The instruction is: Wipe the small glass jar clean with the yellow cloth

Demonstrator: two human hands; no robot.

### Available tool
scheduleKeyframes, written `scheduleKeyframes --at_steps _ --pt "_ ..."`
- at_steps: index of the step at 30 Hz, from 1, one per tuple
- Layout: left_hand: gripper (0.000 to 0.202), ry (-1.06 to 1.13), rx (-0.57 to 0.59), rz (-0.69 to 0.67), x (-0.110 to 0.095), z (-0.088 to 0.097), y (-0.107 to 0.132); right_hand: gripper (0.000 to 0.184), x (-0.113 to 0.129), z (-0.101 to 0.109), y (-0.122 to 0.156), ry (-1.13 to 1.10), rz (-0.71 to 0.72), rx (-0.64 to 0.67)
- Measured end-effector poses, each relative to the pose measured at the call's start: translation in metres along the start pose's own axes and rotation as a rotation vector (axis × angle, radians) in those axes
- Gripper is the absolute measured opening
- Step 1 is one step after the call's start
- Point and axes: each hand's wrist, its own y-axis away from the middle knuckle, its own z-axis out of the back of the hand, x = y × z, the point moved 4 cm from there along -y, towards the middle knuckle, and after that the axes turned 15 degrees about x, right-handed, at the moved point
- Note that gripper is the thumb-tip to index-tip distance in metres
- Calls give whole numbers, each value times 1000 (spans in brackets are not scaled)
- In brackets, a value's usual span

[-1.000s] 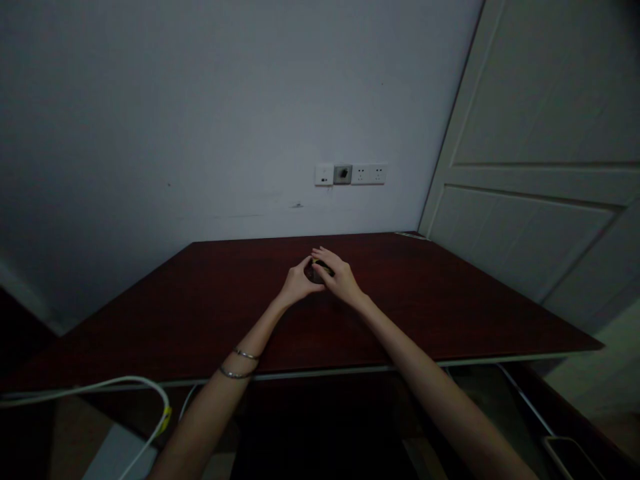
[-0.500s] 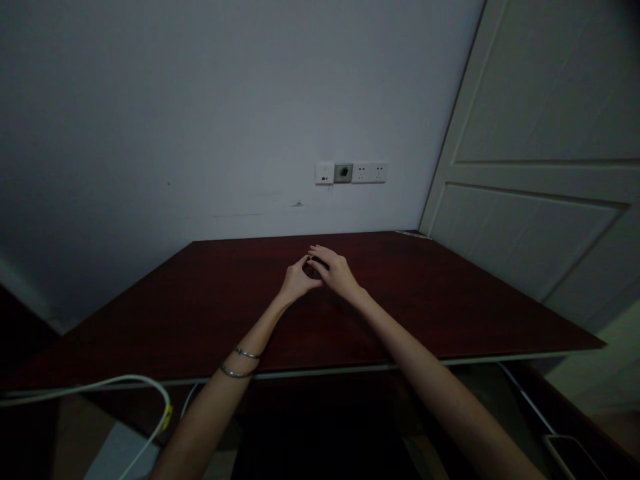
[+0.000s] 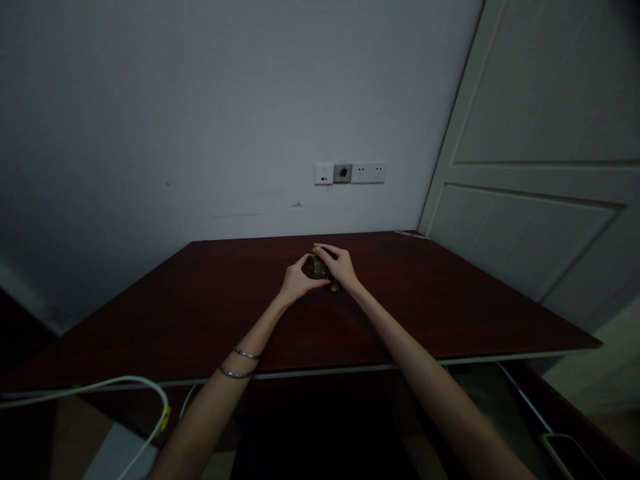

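Both my hands meet near the middle of a dark red wooden table (image 3: 200, 313). My left hand (image 3: 296, 281) and my right hand (image 3: 341, 265) are curled around a small dark object (image 3: 316, 267) with a bit of yellow at its lower right. The room is dim, so I cannot make out what the object is. Two thin metal bangles (image 3: 240, 363) sit on my left forearm.
A grey-white wall stands behind the table with a strip of wall sockets (image 3: 350, 173). A white panelled door (image 3: 540, 173) fills the right side. A white cable (image 3: 125, 387) loops below the table's front edge at the left.
My right hand has shifted slightly up and back over the small object, showing more of it and a yellow bit. My left hand has barely moved.
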Motion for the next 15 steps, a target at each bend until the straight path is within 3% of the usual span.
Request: scheduleKeyframes --at_steps 3,7,10,15 --pt "69 239 20 17 3 -4 -3 35 2 1 6 -94 25 -39" --pt "68 478 27 32 4 -7 -4 30 18 -2 22 -58 181 -45" --pt "66 512 38 18 3 -6 -3 27 28 -3 28 22 258 25" --pt "69 407 79 -30 -2 -5 -2 27 26 4 18 66 238 119"
